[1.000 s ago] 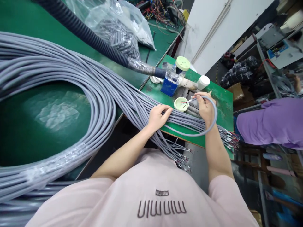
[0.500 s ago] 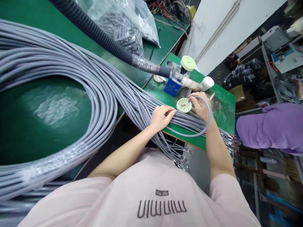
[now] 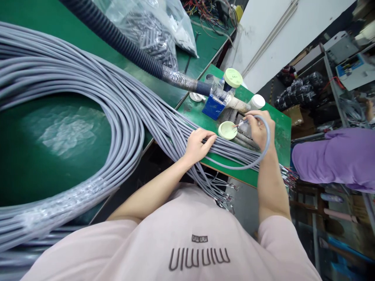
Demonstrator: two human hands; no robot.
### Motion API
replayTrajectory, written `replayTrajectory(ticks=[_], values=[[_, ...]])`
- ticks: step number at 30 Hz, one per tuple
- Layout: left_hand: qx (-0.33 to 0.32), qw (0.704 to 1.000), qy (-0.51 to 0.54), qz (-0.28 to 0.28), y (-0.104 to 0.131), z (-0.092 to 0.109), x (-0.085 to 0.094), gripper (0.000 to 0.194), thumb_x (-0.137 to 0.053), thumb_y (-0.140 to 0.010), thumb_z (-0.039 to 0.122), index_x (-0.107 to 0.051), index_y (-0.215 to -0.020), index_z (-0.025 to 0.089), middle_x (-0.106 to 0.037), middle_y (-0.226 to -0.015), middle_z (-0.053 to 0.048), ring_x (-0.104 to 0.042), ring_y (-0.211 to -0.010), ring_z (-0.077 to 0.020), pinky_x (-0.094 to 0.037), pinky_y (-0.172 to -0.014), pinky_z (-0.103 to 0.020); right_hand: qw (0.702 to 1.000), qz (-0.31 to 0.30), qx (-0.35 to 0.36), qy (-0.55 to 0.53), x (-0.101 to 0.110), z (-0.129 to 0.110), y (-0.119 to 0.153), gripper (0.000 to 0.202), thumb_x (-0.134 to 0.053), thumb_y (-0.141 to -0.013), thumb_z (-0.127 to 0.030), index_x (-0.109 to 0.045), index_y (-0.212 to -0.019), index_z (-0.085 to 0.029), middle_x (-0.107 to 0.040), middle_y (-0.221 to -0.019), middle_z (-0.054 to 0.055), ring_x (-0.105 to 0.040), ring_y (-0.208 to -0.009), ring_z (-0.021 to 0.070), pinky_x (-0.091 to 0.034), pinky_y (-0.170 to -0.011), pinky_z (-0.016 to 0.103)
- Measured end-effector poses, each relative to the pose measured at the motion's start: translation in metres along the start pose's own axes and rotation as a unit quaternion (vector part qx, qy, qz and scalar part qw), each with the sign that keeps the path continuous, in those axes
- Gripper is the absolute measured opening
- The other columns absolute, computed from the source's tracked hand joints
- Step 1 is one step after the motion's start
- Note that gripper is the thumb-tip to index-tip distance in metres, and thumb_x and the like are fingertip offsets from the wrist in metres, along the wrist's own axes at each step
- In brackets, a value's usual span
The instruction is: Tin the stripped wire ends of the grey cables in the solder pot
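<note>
Your right hand [image 3: 259, 130] pinches 1 grey cable [image 3: 234, 167] near its stripped end, the bared wires just above the pale green dish [image 3: 227, 130] beside your grip. Your left hand [image 3: 197, 145] closes over the cable bundle [image 3: 123, 101], fingers wrapped around it.

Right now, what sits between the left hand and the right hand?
In the head view, the shallow pale-green dish sits between the left hand and right hand, on the green bench. The grey cable bundle also runs across that gap.
</note>
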State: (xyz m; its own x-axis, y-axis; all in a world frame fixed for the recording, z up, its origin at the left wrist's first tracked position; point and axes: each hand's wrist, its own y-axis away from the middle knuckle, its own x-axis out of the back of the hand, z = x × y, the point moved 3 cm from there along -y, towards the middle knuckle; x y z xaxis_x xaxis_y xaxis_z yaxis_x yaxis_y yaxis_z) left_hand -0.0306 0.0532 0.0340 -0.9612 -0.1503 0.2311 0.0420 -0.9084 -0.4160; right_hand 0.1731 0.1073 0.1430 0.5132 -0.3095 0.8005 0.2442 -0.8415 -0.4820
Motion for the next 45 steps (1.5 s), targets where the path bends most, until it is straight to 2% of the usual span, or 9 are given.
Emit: replayTrajectory(ticks=[5,10,14,20,29,34,39,42,45], values=[[0.0,1.0,-0.006,0.021,0.0,0.0,0.002,0.02,-0.057,-0.089,0.036,-0.07,-0.085,0.021,-0.071,-0.085,-0.003,-0.061,-0.086,-0.0191,-0.042,-0.087,-0.036,0.998,0.041,-0.038,0.043,0.021,0.033,-0.002,0.022,-0.049,-0.093,-0.037,-0.068,-0.093,-0.026,-0.073,-0.086,0.003,-0.061,-0.094,0.024,-0.045,-0.09,0.041],[-0.008,1.0,-0.01,0.024,0.0,0.0,0.002,0.018,-0.058,-0.089,0.035,-0.07,-0.085,0.021,-0.071,-0.085,-0.003,-0.061,-0.086,-0.0188,-0.043,-0.087,-0.037,0.996,0.029,-0.053,0.067,0.015,0.078,-0.003,0.021,-0.049,-0.093,-0.034,-0.067,-0.091,-0.024,-0.073,-0.082,0.003,-0.062,-0.087,0.0223,-0.046,-0.085,0.038],[-0.013,1.0,-0.012,0.021,0.0,0.0,0.002,0.018,-0.058,-0.089,0.034,-0.07,-0.086,0.021,-0.071,-0.085,-0.003,-0.061,-0.086,-0.0185,-0.043,-0.088,-0.037,0.994,0.013,-0.055,0.091,0.007,0.101,-0.005,0.019,-0.05,-0.091,-0.031,-0.067,-0.086,-0.023,-0.072,-0.08,0.003,-0.062,-0.086,0.0222,-0.047,-0.08,0.036],[-0.001,1.0,-0.027,0.01,0.0,-0.002,0.001,0.019,-0.057,-0.089,0.036,-0.07,-0.086,0.022,-0.071,-0.086,-0.003,-0.062,-0.087,-0.0191,-0.043,-0.089,-0.037,0.992,0.008,-0.054,0.112,-0.002,0.117,-0.007,0.02,-0.05,-0.09,-0.032,-0.067,-0.083,-0.024,-0.072,-0.079,0.003,-0.063,-0.085,0.022,-0.047,-0.079,0.035],[-0.005,1.0,-0.028,0.008,-0.001,-0.002,0.001,0.018,-0.057,-0.089,0.035,-0.07,-0.086,0.022,-0.071,-0.085,-0.002,-0.061,-0.086,-0.0188,-0.042,-0.088,-0.037,0.993,-0.006,-0.056,0.107,-0.014,0.121,-0.004,0.02,-0.051,-0.09,-0.032,-0.068,-0.086,-0.024,-0.073,-0.078,0.003,-0.062,-0.083,0.0224,-0.046,-0.079,0.035],[-0.006,0.999,-0.032,0.011,0.0,-0.003,0.001,0.019,-0.058,-0.089,0.036,-0.07,-0.086,0.022,-0.071,-0.085,-0.002,-0.061,-0.086,-0.0185,-0.042,-0.088,-0.036,0.995,0.017,-0.052,0.089,0.005,0.1,0.003,0.018,-0.052,-0.091,-0.031,-0.068,-0.088,-0.024,-0.074,-0.08,0.002,-0.063,-0.087,0.0227,-0.048,-0.082,0.037],[-0.01,0.999,-0.024,0.02,-0.001,-0.004,0.001,0.019,-0.059,-0.088,0.035,-0.07,-0.084,0.021,-0.071,-0.083,-0.003,-0.061,-0.083,-0.0184,-0.043,-0.087,-0.036,0.993,0.108,-0.037,0.024,0.046,0.041,0.035,0.022,-0.049,-0.095,-0.035,-0.068,-0.097,-0.025,-0.074,-0.088,0.003,-0.064,-0.094,0.023,-0.049,-0.089,0.041],[-0.009,0.999,0.025,0.03,0.003,0.007,0.001,0.018,-0.061,-0.087,0.035,-0.071,-0.084,0.02,-0.071,-0.082,-0.003,-0.061,-0.081,-0.0179,-0.046,-0.084,-0.035,0.99,0.138,-0.011,-0.021,0.058,0.003,0.066,0.022,-0.049,-0.094,-0.033,-0.069,-0.1,-0.027,-0.073,-0.096,0.005,-0.066,-0.093,0.0231,-0.053,-0.084,0.042],[0.032,0.99,0.128,-0.05,0.014,0.031,-0.008,0.023,-0.061,-0.087,0.037,-0.073,-0.084,0.017,-0.071,-0.079,-0.005,-0.062,-0.075,-0.0162,-0.048,-0.076,-0.03,0.986,0.137,0.059,-0.075,0.055,-0.027,0.097,0.021,-0.054,-0.092,-0.028,-0.069,-0.106,-0.029,-0.074,-0.102,0.004,-0.067,-0.095,0.0241,-0.054,-0.084,0.045]])
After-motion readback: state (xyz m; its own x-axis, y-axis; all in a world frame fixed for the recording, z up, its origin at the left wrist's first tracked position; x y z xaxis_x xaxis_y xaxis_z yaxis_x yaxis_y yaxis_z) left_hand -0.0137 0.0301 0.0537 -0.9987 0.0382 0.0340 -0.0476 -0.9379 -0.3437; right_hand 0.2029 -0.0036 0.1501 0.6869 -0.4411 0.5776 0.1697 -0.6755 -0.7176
